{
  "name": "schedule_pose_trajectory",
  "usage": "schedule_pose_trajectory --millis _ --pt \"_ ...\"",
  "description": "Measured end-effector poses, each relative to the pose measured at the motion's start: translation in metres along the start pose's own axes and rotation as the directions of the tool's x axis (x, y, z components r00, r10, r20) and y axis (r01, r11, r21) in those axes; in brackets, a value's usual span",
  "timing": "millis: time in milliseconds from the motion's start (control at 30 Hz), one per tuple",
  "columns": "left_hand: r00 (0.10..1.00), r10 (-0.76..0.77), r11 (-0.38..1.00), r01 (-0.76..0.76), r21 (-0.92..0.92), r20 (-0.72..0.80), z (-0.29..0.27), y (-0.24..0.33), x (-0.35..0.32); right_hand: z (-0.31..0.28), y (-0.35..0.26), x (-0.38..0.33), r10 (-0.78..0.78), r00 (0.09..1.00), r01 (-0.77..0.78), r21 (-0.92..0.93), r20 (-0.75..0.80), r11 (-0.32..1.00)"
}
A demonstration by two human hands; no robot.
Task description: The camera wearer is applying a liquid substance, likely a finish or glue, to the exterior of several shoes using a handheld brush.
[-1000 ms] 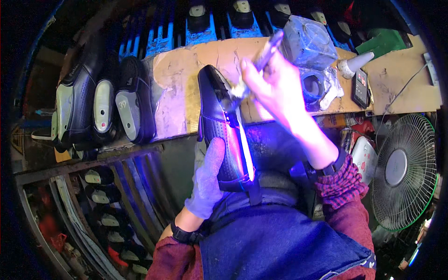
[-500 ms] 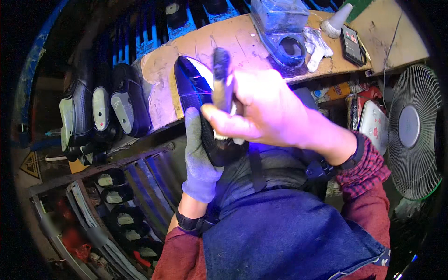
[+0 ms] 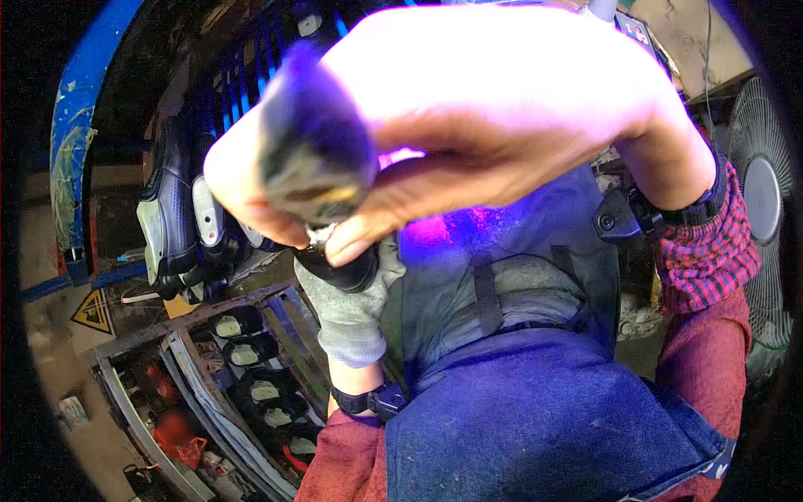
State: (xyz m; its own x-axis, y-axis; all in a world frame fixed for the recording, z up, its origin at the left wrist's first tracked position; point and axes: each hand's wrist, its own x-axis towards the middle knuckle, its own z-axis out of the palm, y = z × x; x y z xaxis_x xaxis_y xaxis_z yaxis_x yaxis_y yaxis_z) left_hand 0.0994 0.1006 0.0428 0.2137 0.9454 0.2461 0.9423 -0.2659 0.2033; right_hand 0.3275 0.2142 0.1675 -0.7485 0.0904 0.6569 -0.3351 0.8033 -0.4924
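Observation:
My right hand (image 3: 502, 92), bare and brightly lit, is raised close to view and closed around a dark, round-ended tool (image 3: 314, 138) that is blurred; its kind I cannot make out. Its thumb and fingertips are at one end of a black shoe (image 3: 355, 276). In a grey glove, my left hand (image 3: 339, 309) is wrapped around that shoe from below. Most of the shoe, the left fingers and the tool's working end are hidden behind my right hand.
Black shoes with pale soles (image 3: 155, 230) hang along the left, beside blue slats. Below them a rack (image 3: 180, 351) holds several more shoes. A fan (image 3: 761, 201) stands at the right. A blue post (image 3: 75, 125) rises at far left.
My right hand has come up toward the view and left with the tool, now covering the bench and most of the shoe. The shoe and left hand sit lower; the view has shifted.

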Motion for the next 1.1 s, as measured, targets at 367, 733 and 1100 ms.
schedule_pose_trajectory --millis 367,733,1100 --pt "0.996 -0.032 0.946 0.002 -0.323 -0.086 -0.022 0.034 0.039 0.002 0.010 -0.023 0.525 0.800 -0.543 0.021 -0.291 0.839" --pt "0.966 -0.104 0.872 -0.026 -0.489 -0.236 0.004 0.020 0.016 0.020 0.006 -0.007 0.121 0.938 -0.112 0.048 -0.325 0.993" --pt "0.753 0.217 -0.976 0.189 0.111 0.622 -0.024 0.015 0.044 -0.001 0.033 -0.047 0.353 0.710 -0.450 -0.007 -0.609 0.893"
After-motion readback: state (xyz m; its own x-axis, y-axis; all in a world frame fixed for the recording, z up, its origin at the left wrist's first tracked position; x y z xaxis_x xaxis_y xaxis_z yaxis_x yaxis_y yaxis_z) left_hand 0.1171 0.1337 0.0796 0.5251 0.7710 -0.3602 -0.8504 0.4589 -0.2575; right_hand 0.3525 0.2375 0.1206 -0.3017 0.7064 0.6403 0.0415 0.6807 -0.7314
